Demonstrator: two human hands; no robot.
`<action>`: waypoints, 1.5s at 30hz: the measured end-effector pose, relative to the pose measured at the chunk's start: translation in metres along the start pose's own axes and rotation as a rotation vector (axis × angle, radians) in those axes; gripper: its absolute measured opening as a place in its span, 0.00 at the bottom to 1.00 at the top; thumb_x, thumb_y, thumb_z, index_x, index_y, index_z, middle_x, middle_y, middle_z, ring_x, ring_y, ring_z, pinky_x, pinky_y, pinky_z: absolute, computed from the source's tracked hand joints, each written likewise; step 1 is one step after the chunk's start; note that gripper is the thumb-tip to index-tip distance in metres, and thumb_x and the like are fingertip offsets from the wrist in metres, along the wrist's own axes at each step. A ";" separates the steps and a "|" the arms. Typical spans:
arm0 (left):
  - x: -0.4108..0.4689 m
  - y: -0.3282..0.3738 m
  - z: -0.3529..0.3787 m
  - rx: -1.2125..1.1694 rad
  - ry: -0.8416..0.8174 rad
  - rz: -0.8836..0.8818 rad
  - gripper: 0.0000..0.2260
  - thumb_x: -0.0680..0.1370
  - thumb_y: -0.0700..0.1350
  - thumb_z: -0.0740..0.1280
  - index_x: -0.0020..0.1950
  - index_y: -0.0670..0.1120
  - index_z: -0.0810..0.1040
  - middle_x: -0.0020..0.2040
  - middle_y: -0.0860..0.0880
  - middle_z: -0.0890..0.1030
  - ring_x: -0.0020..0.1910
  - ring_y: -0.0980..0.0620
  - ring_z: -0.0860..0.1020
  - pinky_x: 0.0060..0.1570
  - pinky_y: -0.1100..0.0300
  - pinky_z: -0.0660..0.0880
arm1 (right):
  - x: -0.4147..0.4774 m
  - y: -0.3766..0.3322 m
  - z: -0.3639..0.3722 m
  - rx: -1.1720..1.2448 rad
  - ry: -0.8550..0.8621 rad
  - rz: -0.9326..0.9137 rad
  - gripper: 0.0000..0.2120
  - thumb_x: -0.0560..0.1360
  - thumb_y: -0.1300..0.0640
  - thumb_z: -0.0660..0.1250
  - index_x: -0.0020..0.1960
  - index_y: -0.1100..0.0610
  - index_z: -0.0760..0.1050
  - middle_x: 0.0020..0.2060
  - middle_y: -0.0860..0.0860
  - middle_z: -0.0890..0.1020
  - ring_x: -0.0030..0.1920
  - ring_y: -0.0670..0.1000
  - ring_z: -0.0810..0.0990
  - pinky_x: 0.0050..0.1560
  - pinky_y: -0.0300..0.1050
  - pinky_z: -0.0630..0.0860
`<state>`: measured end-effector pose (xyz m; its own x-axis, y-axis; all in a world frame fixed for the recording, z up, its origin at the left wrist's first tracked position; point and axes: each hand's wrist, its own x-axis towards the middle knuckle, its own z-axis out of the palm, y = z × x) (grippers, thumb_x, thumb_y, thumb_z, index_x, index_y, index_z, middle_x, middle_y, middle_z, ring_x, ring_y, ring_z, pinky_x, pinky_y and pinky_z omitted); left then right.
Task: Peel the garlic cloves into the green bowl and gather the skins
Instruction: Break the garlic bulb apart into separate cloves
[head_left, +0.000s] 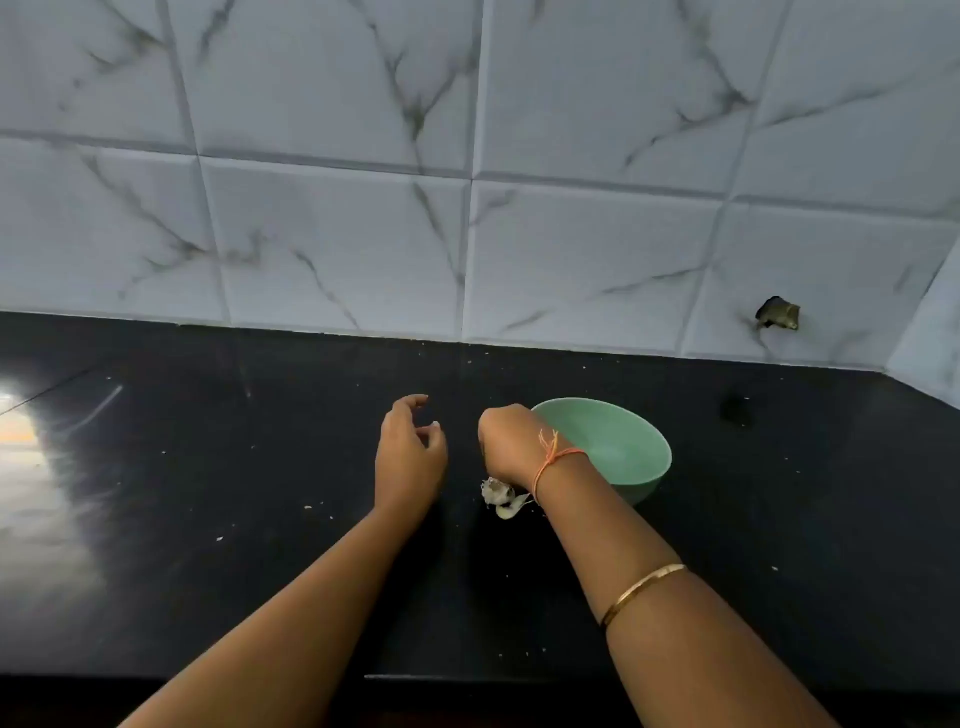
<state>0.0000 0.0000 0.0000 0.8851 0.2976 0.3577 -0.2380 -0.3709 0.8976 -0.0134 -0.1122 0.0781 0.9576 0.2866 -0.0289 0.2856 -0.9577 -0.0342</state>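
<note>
My forearms reach over the black counter (260, 519). The garlic (500, 496), skins and all, lies by my right wrist, just beside the bowl, I'd judge for easy gathering. My left hand (410, 452) hovers, fingers loosely spread, holding nothing. My right hand (511, 441) bends downward, fingers hidden; I cannot tell what they hold. The bowl (623, 447) sits just behind it.

Right arm (618, 540) wears an orange thread (557, 458) and gold bangle (642, 592).

Black glossy counter (208, 519) w/ pale specks. White marble-look tile wall (332, 218) behind. Bright glare (31, 441) on surface at left. Dark chip (777, 313), poss. hole, in tile at right.
</note>
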 end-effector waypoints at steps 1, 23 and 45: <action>-0.001 0.000 0.000 -0.004 -0.009 -0.011 0.15 0.79 0.41 0.62 0.66 0.48 0.68 0.59 0.55 0.70 0.44 0.62 0.74 0.43 0.65 0.70 | 0.000 0.001 0.001 -0.001 -0.027 0.008 0.06 0.73 0.67 0.63 0.48 0.65 0.78 0.44 0.60 0.81 0.45 0.58 0.80 0.39 0.43 0.71; -0.006 -0.008 0.000 -0.011 -0.205 0.026 0.10 0.78 0.45 0.66 0.58 0.53 0.71 0.43 0.51 0.81 0.43 0.53 0.81 0.49 0.50 0.79 | -0.003 0.034 0.047 0.693 0.201 -0.025 0.17 0.67 0.60 0.74 0.55 0.56 0.79 0.49 0.52 0.82 0.47 0.48 0.79 0.47 0.41 0.76; -0.002 -0.008 0.001 -0.331 -0.363 -0.014 0.16 0.75 0.36 0.68 0.60 0.49 0.74 0.48 0.48 0.84 0.48 0.52 0.83 0.52 0.58 0.79 | 0.006 0.034 0.075 1.100 0.436 -0.039 0.13 0.70 0.64 0.72 0.54 0.61 0.77 0.44 0.55 0.82 0.40 0.46 0.80 0.40 0.35 0.78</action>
<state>0.0006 0.0015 -0.0083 0.9575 -0.0468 0.2847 -0.2869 -0.0522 0.9565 -0.0008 -0.1411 0.0021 0.9416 0.0785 0.3276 0.3337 -0.3513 -0.8748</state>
